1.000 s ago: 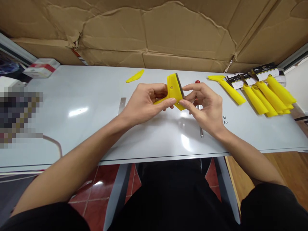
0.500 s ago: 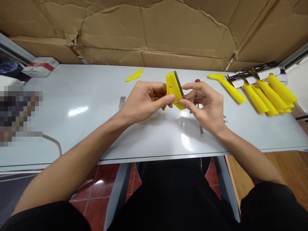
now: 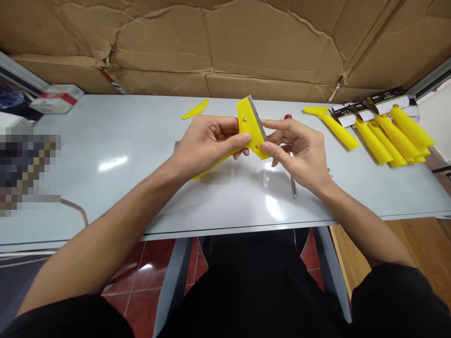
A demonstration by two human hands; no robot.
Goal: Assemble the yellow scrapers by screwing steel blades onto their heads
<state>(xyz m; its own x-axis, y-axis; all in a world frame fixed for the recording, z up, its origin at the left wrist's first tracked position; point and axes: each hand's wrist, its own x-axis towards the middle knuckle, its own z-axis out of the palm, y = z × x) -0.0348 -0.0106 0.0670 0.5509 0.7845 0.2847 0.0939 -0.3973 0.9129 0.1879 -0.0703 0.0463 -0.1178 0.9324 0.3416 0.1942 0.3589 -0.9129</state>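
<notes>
From here I see the left hand [image 3: 213,143] wrapped round the yellow scraper [image 3: 251,126] above the tabletop [image 3: 211,209], the scraper's head between both hands, the right hand [image 3: 301,150] pinching its lower corner. Beyond, a flat yellow piece [image 3: 196,109] lies near the cardboard [image 3: 169,51].

Black clothing [image 3: 253,291] at six o'clock, short black left sleeve [image 3: 70,319] at eight, matching right sleeve [image 3: 398,300] at four, bare left hand [image 3: 211,142], bare right hand [image 3: 303,148]
</notes>
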